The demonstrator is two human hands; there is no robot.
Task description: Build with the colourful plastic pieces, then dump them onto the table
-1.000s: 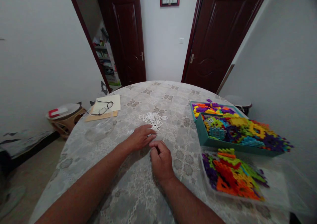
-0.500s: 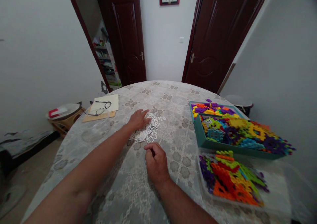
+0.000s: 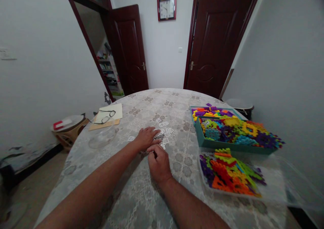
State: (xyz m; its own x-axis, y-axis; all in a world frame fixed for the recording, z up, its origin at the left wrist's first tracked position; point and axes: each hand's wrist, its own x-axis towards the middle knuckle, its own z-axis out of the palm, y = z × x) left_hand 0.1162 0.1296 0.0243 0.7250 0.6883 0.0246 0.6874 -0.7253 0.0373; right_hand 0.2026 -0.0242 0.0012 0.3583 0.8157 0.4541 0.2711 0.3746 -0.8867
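My left hand [image 3: 147,137] lies palm down with its fingers stretched out over small white lattice-like pieces [image 3: 169,131] on the patterned tablecloth [image 3: 174,195]. Several of these pieces show beyond and to the right of its fingertips; others are hidden beneath it. One loose white piece [image 3: 131,138] lies to the left of the wrist. Just nearer to me, my right hand [image 3: 160,164] rests on its side with the fingers curled closed, close against the left hand. Whatever it may hold is hidden.
On the right stand a teal box [image 3: 227,148] heaped with colourful plastic building pieces, its lid [image 3: 191,111] with more pieces, and a clear tub [image 3: 202,180] of similar ones. At left are eyeglasses [image 3: 107,117] on paper and a clear plastic container [image 3: 101,139].
My left hand has moved right and nearer, toward my right hand. The white pile beneath it is now spread and partly covered. The view has tilted up slightly.
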